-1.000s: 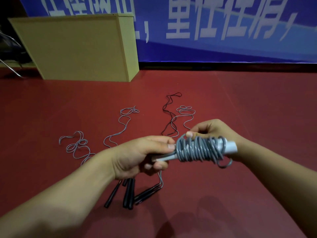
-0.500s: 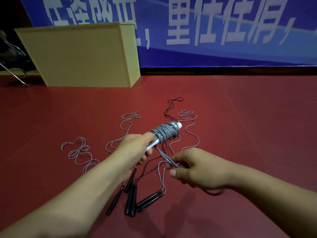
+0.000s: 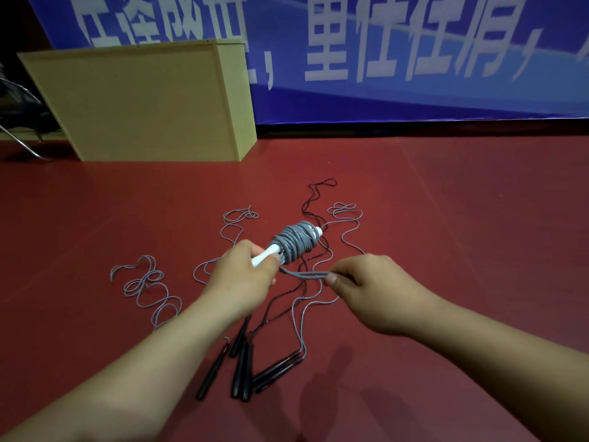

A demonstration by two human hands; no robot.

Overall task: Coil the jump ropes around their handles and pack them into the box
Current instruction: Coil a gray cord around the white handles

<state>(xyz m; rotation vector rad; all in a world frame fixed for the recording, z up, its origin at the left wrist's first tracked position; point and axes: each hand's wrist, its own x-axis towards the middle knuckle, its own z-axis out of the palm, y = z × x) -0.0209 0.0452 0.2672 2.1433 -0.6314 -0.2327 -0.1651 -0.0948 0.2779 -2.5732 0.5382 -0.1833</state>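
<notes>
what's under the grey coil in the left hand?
White handles poke out at both ends of the grey coil; the left hand grips the near end. Under the wraps the middle is covered, so the handle count cannot be told.

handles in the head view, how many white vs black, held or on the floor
white handles, coiled with grey rope, left hand grips them: 1 bundle
black handles, on the floor: 6
total: 7
</notes>
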